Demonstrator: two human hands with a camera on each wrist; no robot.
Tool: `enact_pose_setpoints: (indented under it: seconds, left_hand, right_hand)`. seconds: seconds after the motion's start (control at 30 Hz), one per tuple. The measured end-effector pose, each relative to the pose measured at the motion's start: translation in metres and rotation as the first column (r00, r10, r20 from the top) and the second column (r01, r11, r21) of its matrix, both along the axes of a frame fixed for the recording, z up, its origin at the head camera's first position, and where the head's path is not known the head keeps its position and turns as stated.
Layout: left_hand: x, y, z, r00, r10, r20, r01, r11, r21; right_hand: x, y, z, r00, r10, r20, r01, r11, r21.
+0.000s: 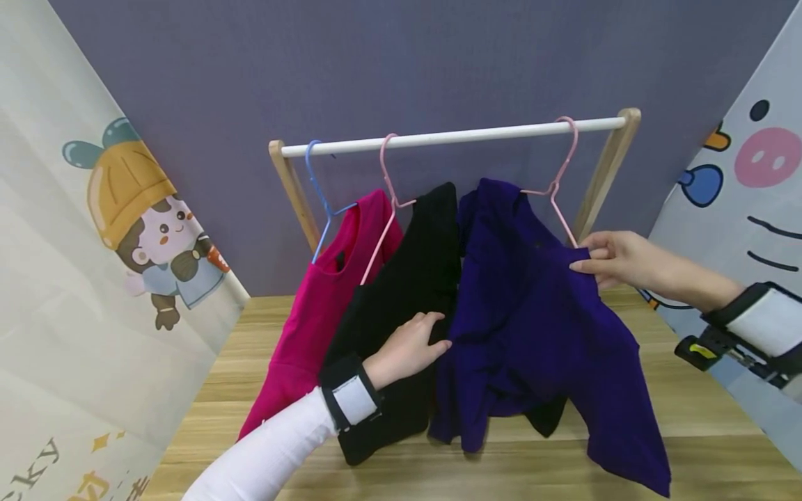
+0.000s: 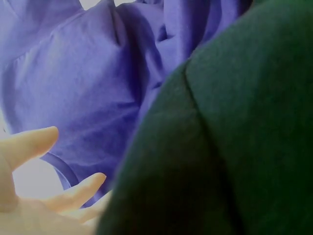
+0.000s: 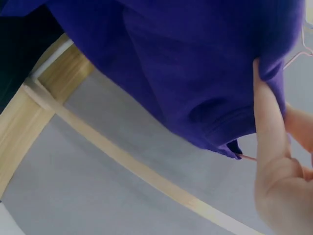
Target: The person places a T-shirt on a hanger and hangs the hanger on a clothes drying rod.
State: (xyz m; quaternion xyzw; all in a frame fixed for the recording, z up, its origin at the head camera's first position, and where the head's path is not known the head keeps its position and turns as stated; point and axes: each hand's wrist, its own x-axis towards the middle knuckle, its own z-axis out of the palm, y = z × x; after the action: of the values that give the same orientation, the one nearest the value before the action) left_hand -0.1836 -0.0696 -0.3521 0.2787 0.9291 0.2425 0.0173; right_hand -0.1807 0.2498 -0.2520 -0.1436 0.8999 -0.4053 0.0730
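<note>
A dark purple shirt hangs crookedly from a pink hanger at the rack's right side. My right hand pinches the shirt's upper edge between thumb and fingers, beside the hanger's sloping arm. In the right wrist view the thumb lies against the purple cloth. My left hand is in front of a black garment, its fingers parted and pointing toward the purple shirt. Nothing is held in it. Whether its fingertips touch the cloth, I cannot tell.
The rack has a white rail and wooden posts. A magenta garment hangs on a blue hanger at left, and another pink hanger carries the black garment. Below is a wood-grain tabletop.
</note>
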Motion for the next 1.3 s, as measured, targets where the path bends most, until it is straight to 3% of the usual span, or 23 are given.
enact_pose_setpoints:
  seconds: [0.33, 0.5, 0.6, 0.77, 0.9, 1.0, 1.07, 1.17, 1.3]
  left_hand:
    - [0.002, -0.002, -0.005, 1.0, -0.013, 0.002, 0.013, 1.0, -0.004]
    - [0.003, -0.004, -0.01, 0.999, -0.019, -0.026, 0.019, 1.0, 0.005]
    - [0.004, -0.005, -0.014, 0.999, -0.015, -0.051, 0.015, 1.0, -0.001]
    - [0.008, -0.006, -0.016, 0.996, -0.007, -0.086, 0.007, 1.0, 0.005]
    - [0.012, -0.008, -0.016, 0.993, 0.006, -0.116, -0.003, 1.0, 0.031]
    - [0.015, -0.01, -0.018, 0.988, 0.024, -0.153, -0.015, 0.998, 0.058]
    - [0.017, -0.012, -0.02, 0.983, 0.037, -0.179, -0.023, 0.997, 0.08]
    - [0.021, -0.015, -0.024, 0.977, 0.057, -0.204, -0.032, 0.992, 0.122]
    - [0.028, -0.02, -0.03, 0.975, 0.09, -0.205, -0.052, 0.982, 0.183]
  right_hand:
    - [0.006, 0.001, -0.003, 0.992, 0.014, -0.125, 0.005, 0.988, 0.152]
    - [0.012, 0.001, -0.006, 0.954, 0.036, -0.299, 0.07, 0.938, 0.339]
    - [0.019, 0.001, -0.007, 0.912, 0.082, -0.401, 0.118, 0.885, 0.449]
    - [0.037, 0.001, -0.014, 0.82, 0.186, -0.541, 0.193, 0.8, 0.567]
    - [0.059, 0.001, -0.026, 0.708, 0.224, -0.67, 0.292, 0.77, 0.567]
    - [0.077, 0.0, -0.041, 0.612, 0.221, -0.76, 0.375, 0.765, 0.524]
    - [0.089, 0.0, -0.053, 0.592, 0.193, -0.783, 0.418, 0.757, 0.502]
    - [0.108, -0.004, -0.067, 0.599, 0.142, -0.788, 0.456, 0.749, 0.481]
    - [0.132, -0.016, -0.085, 0.675, 0.057, -0.736, 0.463, 0.744, 0.482]
